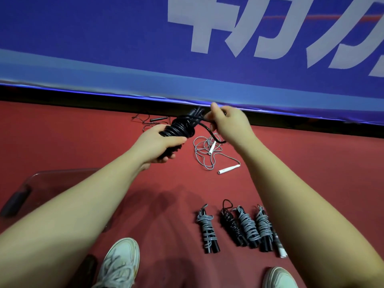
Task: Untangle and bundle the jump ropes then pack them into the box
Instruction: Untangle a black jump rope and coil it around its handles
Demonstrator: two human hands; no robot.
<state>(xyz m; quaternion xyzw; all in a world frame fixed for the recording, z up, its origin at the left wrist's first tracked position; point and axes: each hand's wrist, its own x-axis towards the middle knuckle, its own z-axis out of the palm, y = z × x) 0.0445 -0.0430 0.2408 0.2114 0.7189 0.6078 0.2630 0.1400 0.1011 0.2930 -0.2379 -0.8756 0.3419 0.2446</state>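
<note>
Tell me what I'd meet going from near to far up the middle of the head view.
White shoe → row of wound rope bundles → loose grey rope with white handles → black rope bundle held by the left hand, right hand pinching its free end → blue banner.

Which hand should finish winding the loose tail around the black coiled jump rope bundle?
Likely the right hand: it pinches the loose tail, while the left hand grips the black coiled jump rope bundle.
</note>
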